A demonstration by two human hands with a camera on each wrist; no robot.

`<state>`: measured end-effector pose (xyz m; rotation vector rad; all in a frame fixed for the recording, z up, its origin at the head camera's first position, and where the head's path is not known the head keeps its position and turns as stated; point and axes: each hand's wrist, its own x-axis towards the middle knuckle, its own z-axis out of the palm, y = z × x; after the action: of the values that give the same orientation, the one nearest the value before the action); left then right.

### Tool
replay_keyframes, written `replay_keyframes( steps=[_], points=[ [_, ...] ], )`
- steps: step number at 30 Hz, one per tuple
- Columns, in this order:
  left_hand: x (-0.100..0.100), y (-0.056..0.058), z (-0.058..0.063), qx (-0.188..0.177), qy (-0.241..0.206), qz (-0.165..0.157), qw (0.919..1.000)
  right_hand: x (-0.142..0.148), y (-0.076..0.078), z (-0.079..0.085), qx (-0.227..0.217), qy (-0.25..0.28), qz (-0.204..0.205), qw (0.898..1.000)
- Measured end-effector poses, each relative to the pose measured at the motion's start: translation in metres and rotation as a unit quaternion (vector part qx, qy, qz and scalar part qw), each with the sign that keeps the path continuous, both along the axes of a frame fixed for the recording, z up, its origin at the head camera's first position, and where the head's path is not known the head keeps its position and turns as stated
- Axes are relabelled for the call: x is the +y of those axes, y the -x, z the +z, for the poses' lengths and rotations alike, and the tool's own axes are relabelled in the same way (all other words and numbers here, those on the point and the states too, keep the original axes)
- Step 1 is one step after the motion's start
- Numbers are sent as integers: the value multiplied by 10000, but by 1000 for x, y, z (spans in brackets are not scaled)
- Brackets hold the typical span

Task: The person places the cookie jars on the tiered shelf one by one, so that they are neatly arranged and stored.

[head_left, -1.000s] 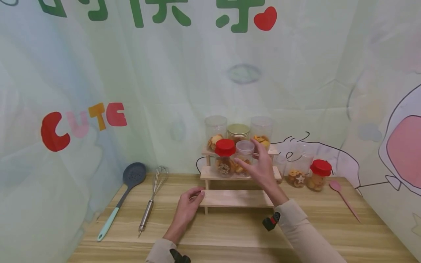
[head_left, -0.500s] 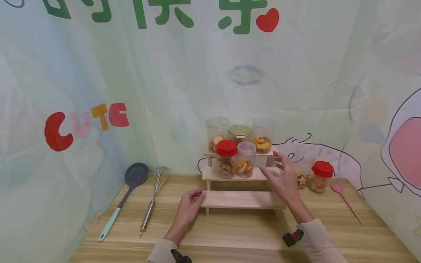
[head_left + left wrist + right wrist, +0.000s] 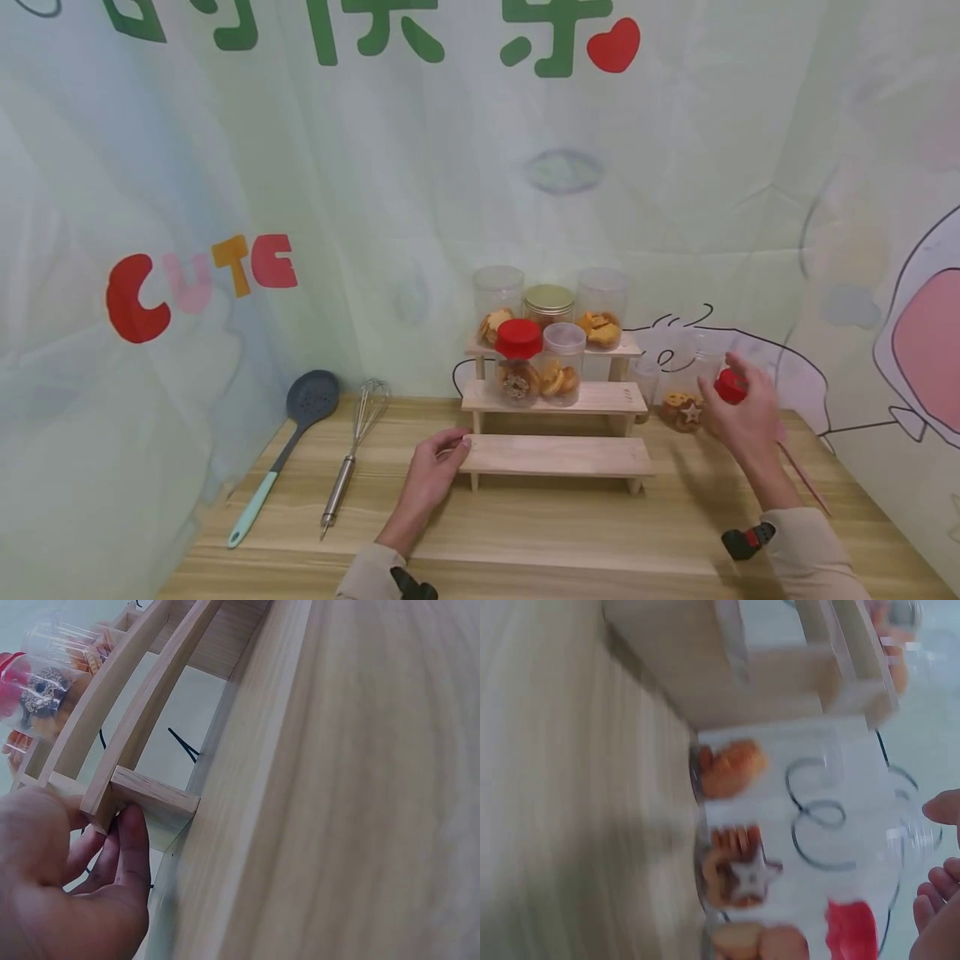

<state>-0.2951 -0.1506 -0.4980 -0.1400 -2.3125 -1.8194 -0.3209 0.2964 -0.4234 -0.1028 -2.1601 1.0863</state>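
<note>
My left hand (image 3: 429, 477) pinches the left end of the lowest shelf of a three-tier wooden stand (image 3: 558, 454). In the left wrist view, its fingers curl under the board (image 3: 146, 701). My right hand (image 3: 752, 421) is in the air at the right, fingers parted, in front of a red-lidded jar (image 3: 729, 385) that it partly hides. Beside that jar stands a tall clear jar (image 3: 681, 408) of cookies, one star-shaped. Several cookie jars fill the top shelf; the middle shelf bears a red-lidded jar (image 3: 517, 371) and a clear-lidded jar (image 3: 562, 371).
A slotted turner (image 3: 311, 396) and a whisk (image 3: 348, 462) lie on the left of the wooden table (image 3: 540, 533). A pink spoon (image 3: 806, 479) lies at the right, partly behind my right hand. Another clear jar (image 3: 647, 387) stands close to the stand's right side. A printed curtain hangs behind.
My right hand has left the clear-lidded jar on the middle shelf and moved right, to the jars on the table. My left hand keeps its hold on the stand.
</note>
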Motion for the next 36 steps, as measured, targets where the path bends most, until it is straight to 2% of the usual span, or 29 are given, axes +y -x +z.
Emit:
replay_keyframes(
  steps=[3, 6, 15, 19, 27, 36],
  points=[
    [1, 0, 0, 30, -21, -9, 10000, 18, 1, 2, -66, -1, -293, 9995],
    [1, 0, 0, -28, -30, 24, 10000, 32, 3, 1, -303, -46, -368, 9989],
    [0, -1, 1, -121, 6, 46, 9999, 52, 17, -10, -1436, -70, -70, 9896],
    [1, -2, 2, -102, 37, 34, 9999, 57, 20, -16, -1708, 82, 65, 9852],
    [1, -3, 3, -50, -7, 25, 10000, 61, 24, -23, -1705, 247, 229, 9848],
    [1, -3, 2, -26, -26, 47, 10000, 60, 20, -24, -1653, 401, 49, 9854]
  ],
)
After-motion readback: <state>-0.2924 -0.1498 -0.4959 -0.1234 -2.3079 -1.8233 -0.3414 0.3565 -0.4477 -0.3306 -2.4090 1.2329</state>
